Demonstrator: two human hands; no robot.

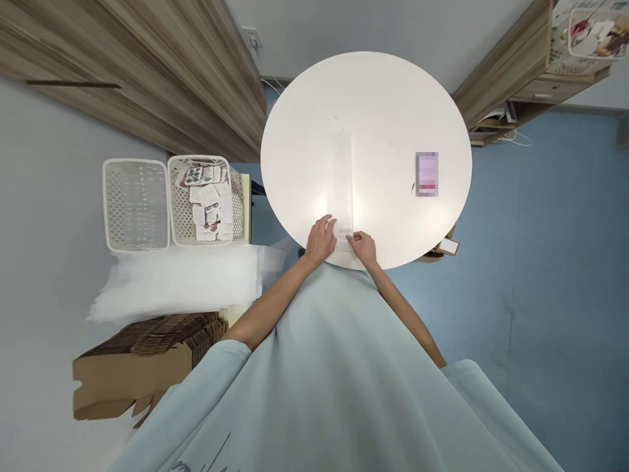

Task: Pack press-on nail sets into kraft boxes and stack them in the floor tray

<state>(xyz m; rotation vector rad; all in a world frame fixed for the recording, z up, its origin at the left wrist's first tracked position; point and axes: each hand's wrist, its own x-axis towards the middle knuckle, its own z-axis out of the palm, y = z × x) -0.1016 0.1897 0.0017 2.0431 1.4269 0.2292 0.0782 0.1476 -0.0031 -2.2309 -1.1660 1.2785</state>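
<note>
A long translucent white packing sheet (341, 177) lies lengthwise on the white oval table (304, 131), its near end between my hands. Something faint and greyish shows through that near end; what it is I cannot make out. My left hand (321, 241) rests on the sheet's left edge, fingers slightly bent and apart. At the near right corner, my right hand (364, 248) pinches the sheet's edge between thumb and fingers. Farther right on the table lies a small rectangular item (427, 174), blurred into pink and purple blocks.
Left of the table stand a white basket of printed cards (211, 203) and another basket holding clear items (137, 206). Nearer me are a stack of white sheets (181, 278) and folded brown cardboard boxes (137, 373). A wooden cabinet (511, 59) stands at the back right.
</note>
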